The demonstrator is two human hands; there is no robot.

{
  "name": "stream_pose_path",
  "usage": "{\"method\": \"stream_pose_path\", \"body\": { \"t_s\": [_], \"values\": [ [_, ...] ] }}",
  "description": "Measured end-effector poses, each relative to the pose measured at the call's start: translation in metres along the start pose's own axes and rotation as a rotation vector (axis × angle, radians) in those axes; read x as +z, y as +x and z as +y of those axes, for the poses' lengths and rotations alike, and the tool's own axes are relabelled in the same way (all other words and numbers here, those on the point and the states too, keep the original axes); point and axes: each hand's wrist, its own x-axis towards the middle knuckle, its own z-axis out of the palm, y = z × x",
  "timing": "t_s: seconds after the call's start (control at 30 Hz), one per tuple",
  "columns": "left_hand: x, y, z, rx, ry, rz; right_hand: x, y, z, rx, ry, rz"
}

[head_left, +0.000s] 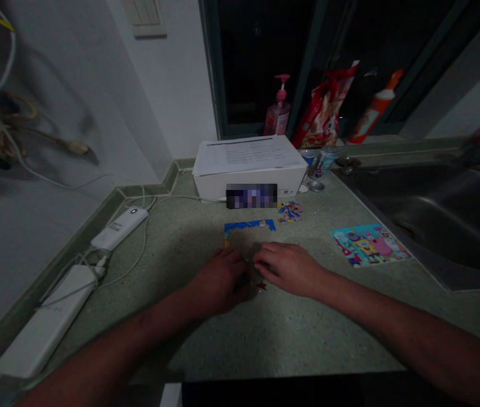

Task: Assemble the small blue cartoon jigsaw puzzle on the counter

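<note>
A partly joined jigsaw puzzle (pixel 248 224), with a blue top edge and a strip running down its left side, lies flat on the counter. My left hand (pixel 225 281) is curled over the lower left of this strip and hides part of it. Close by on the right, my right hand (pixel 289 267) has its fingers bent together, pointing at the left one. Whatever either set of fingers grips is hidden or too small to name. A loose reddish puzzle piece (pixel 261 287) rests between the hands. Beyond them sits a pile of mixed puzzle pieces (pixel 291 211).
A colourful cartoon picture sheet (pixel 369 244) lies right, beside the sink (pixel 435 215). Behind stands a white box (pixel 251 161) with a blurred-out screen before it. Cans (pixel 323 163) stand at its right. A power bank (pixel 120 227), white power strip (pixel 49 322) and cables line the left.
</note>
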Motion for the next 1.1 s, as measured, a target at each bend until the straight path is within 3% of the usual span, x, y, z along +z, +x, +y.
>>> {"method": "stream_pose_path", "body": {
  "t_s": [0.63, 0.83, 1.0, 1.1],
  "values": [
    [0.001, 0.000, 0.000, 0.012, 0.007, -0.004, 0.008, -0.002, -0.006, -0.073, -0.031, 0.029],
    [0.006, 0.002, -0.006, 0.005, -0.081, 0.002, 0.006, -0.002, -0.008, -0.044, -0.008, 0.015],
    [0.008, 0.002, -0.011, -0.131, -0.211, 0.149, 0.003, -0.004, -0.008, -0.063, 0.078, 0.065],
    [0.007, 0.001, -0.011, -0.139, -0.270, 0.246, 0.003, -0.005, -0.007, -0.086, 0.109, 0.075]
  ]
}}
